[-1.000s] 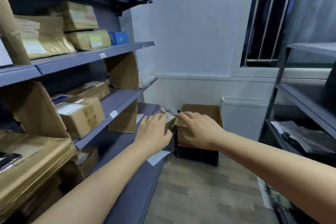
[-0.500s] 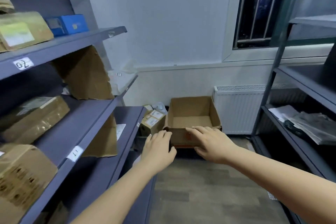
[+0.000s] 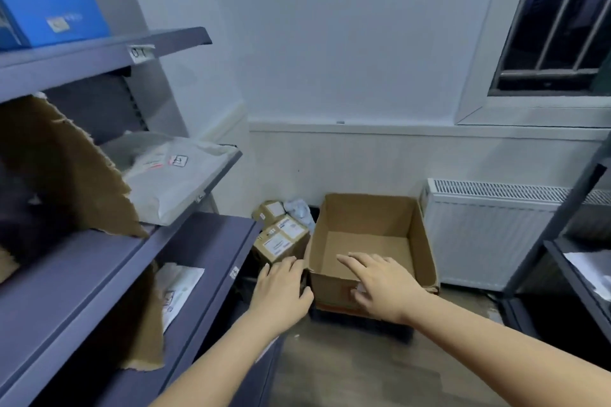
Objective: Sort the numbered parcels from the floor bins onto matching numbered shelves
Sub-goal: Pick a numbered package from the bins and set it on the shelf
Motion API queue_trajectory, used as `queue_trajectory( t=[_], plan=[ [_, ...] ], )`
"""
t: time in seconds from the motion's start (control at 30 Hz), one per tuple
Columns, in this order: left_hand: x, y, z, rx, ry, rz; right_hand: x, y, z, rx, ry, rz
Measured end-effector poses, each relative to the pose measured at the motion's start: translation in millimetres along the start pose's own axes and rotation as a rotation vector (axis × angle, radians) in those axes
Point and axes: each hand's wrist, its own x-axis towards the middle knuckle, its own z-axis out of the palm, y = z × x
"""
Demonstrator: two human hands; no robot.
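At the left edge a blue box (image 3: 54, 18) on the top shelf (image 3: 99, 58) is cut off by the frame; the small white label on the shelf lip is too blurred to read. Under it a torn sheet of brown cardboard (image 3: 62, 172) hides the back of the middle shelf, and a soft grey plastic mailer (image 3: 172, 178) lies beside it. Small cardboard parcels (image 3: 279, 238) with white labels sit on the floor in the corner, partly hidden by the lower shelf. The left hand (image 3: 281, 291) is spread and relaxed, close to the nearest parcel; I cannot tell if it touches. The right hand (image 3: 383, 284), fingers straight, reaches over the front wall of the open cardboard box (image 3: 420, 241), holding nothing.
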Motion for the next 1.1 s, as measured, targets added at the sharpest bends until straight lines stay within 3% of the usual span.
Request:
queue_trajectory(
  t=[0.37,0.9,1.1],
  plan=[
    [172.7,-17.7,40.9,-0.041,-0.100,-0.128,161.6,100.4,25.4,0.095,-0.112,-0.038],
    [443.8,-122.5,100.5,-0.100,-0.288,-0.207,433.9,198.3,87.4,0.216,-0.283,0.049],
    [519.9,-157.9,147.1,-0.087,-0.273,-0.272,525.9,242.3,140.3,0.235,-0.308,0.009]
  ],
)
